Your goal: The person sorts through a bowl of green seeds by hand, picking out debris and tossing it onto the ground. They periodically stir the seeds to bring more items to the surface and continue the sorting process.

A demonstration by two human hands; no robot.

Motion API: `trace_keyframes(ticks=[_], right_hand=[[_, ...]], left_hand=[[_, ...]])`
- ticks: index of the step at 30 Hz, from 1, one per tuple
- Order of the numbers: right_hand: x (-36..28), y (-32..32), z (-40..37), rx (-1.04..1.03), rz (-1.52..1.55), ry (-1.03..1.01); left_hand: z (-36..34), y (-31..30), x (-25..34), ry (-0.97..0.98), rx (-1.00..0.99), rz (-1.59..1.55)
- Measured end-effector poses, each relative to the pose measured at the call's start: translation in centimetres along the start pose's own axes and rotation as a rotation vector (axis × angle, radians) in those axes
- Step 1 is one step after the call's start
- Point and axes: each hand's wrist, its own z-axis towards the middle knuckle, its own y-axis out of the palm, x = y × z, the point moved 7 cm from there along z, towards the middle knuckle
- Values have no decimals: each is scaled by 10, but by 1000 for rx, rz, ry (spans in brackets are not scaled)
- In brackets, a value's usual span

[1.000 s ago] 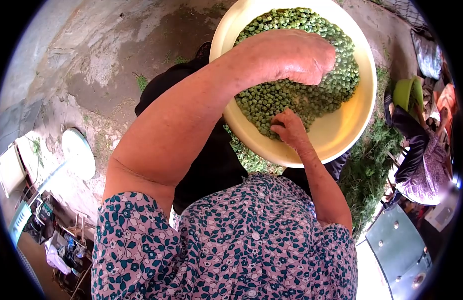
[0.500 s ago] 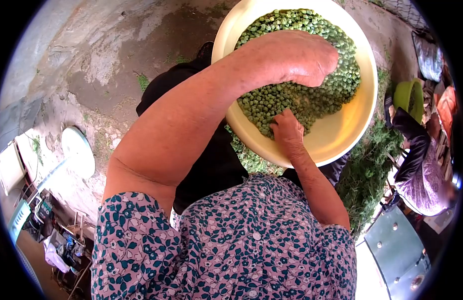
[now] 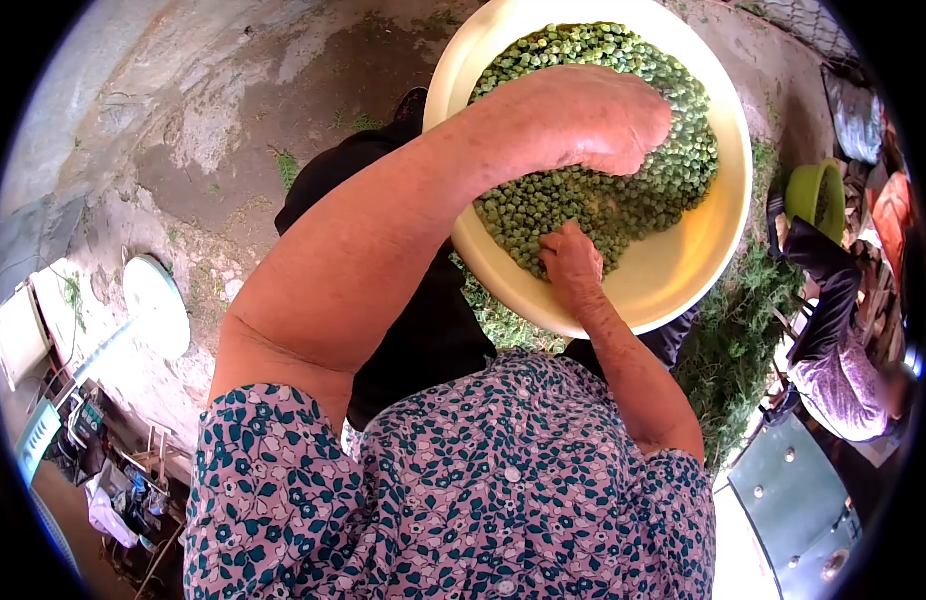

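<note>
A wide cream-coloured plastic basin [image 3: 673, 285] rests at my lap, tilted in view, with a heap of small round green pieces [image 3: 543, 205], like peas or berries, in it. My left hand [image 3: 618, 120] reaches across the basin from the left, bent at the wrist over the heap; its fingers point down and are hidden behind the back of the hand. Near the basin's close edge, my right hand [image 3: 575, 258] has its fingers curled in among the green pieces. Whatever sits between those fingertips is too small to make out.
At the right, another person [image 3: 848, 385] in a purple patterned top sits near a green bowl [image 3: 828, 200]. Cut greenery [image 3: 733, 350] lies beside the basin. A pale round stool-like object [image 3: 156, 305] stands left, with clutter [image 3: 113, 505] below it. Lower right is a grey-green panel [image 3: 793, 490].
Both my hands remain at the heap, with only slight shifts of the fingers and wrist. The other person's dark-clad limb at the right has shifted a little.
</note>
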Motion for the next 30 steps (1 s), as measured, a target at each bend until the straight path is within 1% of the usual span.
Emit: trace_keyframes(ticks=[1, 2, 3, 4, 6, 10, 12, 13, 15, 16, 18, 19, 21, 23, 25, 27, 28, 30], right_hand=[[2, -1, 1, 1, 0, 0], [2, 1, 2, -46, -44, -25], [2, 4, 3, -93, -87, -50], [4, 5, 5, -93, -87, -49], [4, 11, 8, -128, -204, -113], [-1, 8, 9, -115, -198, -168], [4, 1, 9, -78, 24, -98], [10, 0, 10, -79, 23, -98], [21, -5, 11, -78, 363, -93], [22, -9, 9, -77, 361, -92], [39, -2, -3, -287, 881, 319], [38, -9, -6, -283, 879, 320], [37, -25, -15, -212, 1072, 340], [47, -57, -26, -45, 1084, 283], [64, -99, -44, 182, 973, 300], [98, -134, -69, 388, 902, 334], [116, -149, -83, 505, 848, 396], [169, -162, -109, 577, 878, 431]], left_hand=[[-1, -1, 1, 14, 22, 6], [-1, -2, 1, 28, 43, 11], [-1, -2, 1, 29, 43, 11], [0, -1, 0, 15, 24, 20], [0, -1, 0, 0, 6, 28], [0, -2, 0, 11, 15, -9], [0, -5, 1, 28, 31, 3], [1, -5, 1, 8, 10, 17], [-1, -5, 0, -10, -11, 30], [-2, -6, 1, 15, 5, 27], [-2, -8, 1, 46, 26, 27], [-2, -8, 0, 56, 37, 43], [-2, -8, 1, 67, 46, 56], [-4, -7, -2, 10, 26, 40], [-4, -7, -4, 32, 31, 21], [-5, -10, -3, 90, 59, 12], [-4, -12, -2, 96, 59, 9], [-3, -14, -2, 100, 56, 36]])
